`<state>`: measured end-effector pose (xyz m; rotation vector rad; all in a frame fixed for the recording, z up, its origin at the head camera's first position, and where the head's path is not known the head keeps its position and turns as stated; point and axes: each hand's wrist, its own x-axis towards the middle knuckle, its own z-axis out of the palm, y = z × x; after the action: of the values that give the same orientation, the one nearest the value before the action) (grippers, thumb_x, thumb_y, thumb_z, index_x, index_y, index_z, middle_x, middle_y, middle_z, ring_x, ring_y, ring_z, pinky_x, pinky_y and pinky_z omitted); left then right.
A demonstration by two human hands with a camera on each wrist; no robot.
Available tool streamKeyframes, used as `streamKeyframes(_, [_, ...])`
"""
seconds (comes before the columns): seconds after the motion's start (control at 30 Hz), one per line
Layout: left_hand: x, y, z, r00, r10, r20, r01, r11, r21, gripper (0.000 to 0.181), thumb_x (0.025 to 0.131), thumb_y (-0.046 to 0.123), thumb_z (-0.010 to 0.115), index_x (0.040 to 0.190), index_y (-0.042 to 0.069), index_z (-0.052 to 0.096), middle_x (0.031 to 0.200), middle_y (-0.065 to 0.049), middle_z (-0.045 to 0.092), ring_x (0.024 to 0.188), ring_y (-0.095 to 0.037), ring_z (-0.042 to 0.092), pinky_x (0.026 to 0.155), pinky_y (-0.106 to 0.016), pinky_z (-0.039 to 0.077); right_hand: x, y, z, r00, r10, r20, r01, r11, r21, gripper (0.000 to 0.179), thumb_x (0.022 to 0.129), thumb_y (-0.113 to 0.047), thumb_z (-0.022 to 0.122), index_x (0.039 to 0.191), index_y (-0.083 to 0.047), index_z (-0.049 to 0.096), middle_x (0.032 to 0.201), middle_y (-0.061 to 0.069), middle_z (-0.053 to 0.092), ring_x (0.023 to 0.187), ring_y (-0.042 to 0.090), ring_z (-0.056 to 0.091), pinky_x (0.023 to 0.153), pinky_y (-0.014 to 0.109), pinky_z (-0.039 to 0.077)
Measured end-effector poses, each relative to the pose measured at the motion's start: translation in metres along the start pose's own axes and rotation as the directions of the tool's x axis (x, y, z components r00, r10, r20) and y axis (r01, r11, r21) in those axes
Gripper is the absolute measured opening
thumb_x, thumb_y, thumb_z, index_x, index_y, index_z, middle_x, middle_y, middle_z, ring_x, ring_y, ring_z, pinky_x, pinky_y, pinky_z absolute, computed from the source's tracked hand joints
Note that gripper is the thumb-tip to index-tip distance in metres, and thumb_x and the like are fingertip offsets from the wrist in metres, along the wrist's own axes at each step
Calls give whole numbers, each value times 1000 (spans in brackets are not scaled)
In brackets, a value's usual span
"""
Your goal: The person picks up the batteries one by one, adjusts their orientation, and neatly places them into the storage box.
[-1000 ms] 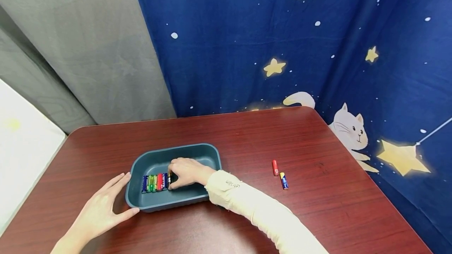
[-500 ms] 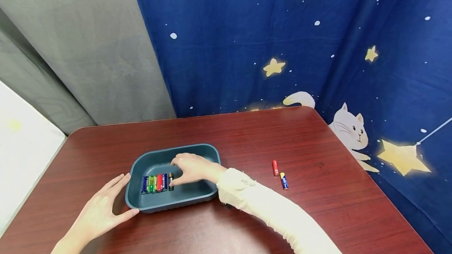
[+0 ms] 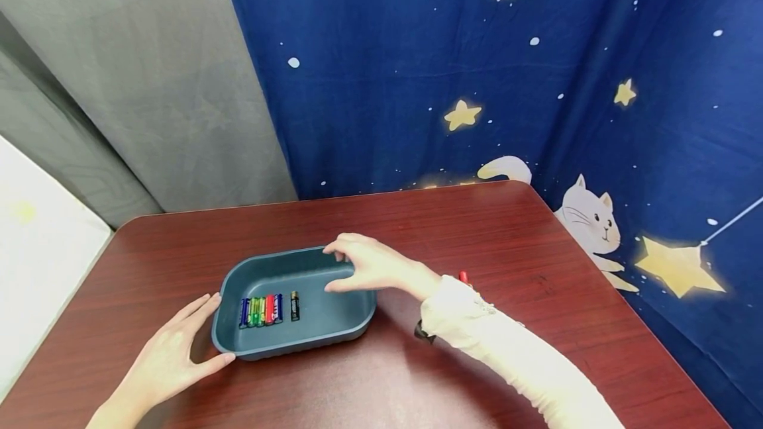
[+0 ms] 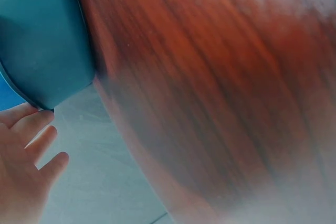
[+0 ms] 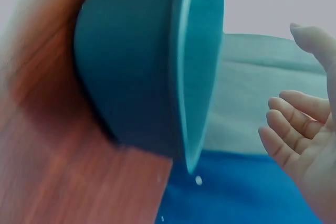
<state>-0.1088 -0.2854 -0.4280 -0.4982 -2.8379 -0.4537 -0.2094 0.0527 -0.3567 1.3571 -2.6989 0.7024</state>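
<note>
A dark teal plastic bin (image 3: pixel 322 334) lies on the table in the head view. Inside it, at the left, several batteries (image 3: pixel 261 310) in blue, green and red stand side by side in a row. A black battery (image 3: pixel 295 306) lies a little to their right, apart from the row. My left hand (image 3: pixel 169 349) touches the bin's left end with spread fingers and thumb. Above the bin's right end hovers my right hand (image 3: pixel 372 265), fingers loosely bent and holding nothing. In the right wrist view that hand (image 5: pixel 310 129) shows a bare palm beside the bin's rim.
On the table (image 3: pixel 417 230), right of the bin, the end of a red battery (image 3: pixel 463 277) shows past my right sleeve (image 3: pixel 495 336). A grey curtain and a blue star-patterned curtain (image 3: pixel 381 85) hang behind the table. A white surface (image 3: pixel 42 250) stands at the left.
My right hand has let go of the black battery and moved right and up to the bin's right end. Its sleeve now covers the blue-and-yellow battery. The left hand has stayed put.
</note>
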Motion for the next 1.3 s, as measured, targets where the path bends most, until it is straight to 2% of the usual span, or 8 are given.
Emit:
streamKeyframes(0.3, [-1,-1,-2,1000,-1,-7,1,1000,16,90,63,54,74,132,4,44,129,-19,46,115,-33,39,82,-60,41,-28,20,-23,990,28,-136,-13,994,110,51,70,-36,76,111,-10,59,87,-1,53,81,11,51,68,20,43])
streamKeyframes(0.57, [0,0,-2,1000,-6,1,6,1000,6,91,63,54,74,133,5,43,130,-20,46,116,-34,40,82,-61,40,-54,41,-33,974,53,-218,-23,990,139,52,68,-30,78,111,-9,59,86,-3,52,79,11,52,68,25,45])
streamKeyframes(0.73, [1,0,-1,1000,-5,4,5,1000,2,91,63,55,74,134,6,42,131,-19,45,117,-34,39,82,-61,40,-76,62,-42,957,103,-270,-67,988,141,52,66,-27,80,110,-8,60,84,-3,53,74,9,50,67,34,47])
streamKeyframes(0.83, [1,0,-1,1000,-7,8,7,1000,2,91,63,54,74,134,6,42,131,-20,45,117,-35,39,82,-61,40,-90,74,-47,944,150,-294,-108,982,154,51,65,-24,80,110,-8,61,83,-2,54,72,10,50,65,34,47])
streamKeyframes(0.97, [1,0,-1,1000,-7,9,7,1000,1,91,63,54,74,134,6,42,131,-20,45,116,-35,39,82,-61,40,-109,92,-48,923,224,-312,-178,969,171,50,66,-22,81,109,-8,61,83,-2,54,70,12,50,64,31,47])
streamKeyframes(1.07, [1,0,0,1000,-6,7,6,1000,-1,91,63,54,74,134,6,42,131,-20,45,116,-35,39,82,-61,40,-122,103,-46,912,276,-304,-230,957,178,49,65,-21,81,109,-7,61,82,-2,53,69,14,50,64,33,47])
streamKeyframes(1.3, [1,0,0,1000,-2,-4,2,1000,-5,91,62,54,75,133,6,43,130,-19,46,116,-34,40,82,-60,41,-150,120,-38,907,328,-264,-292,942,167,50,66,-21,80,108,-3,60,81,0,54,70,25,53,63,31,48])
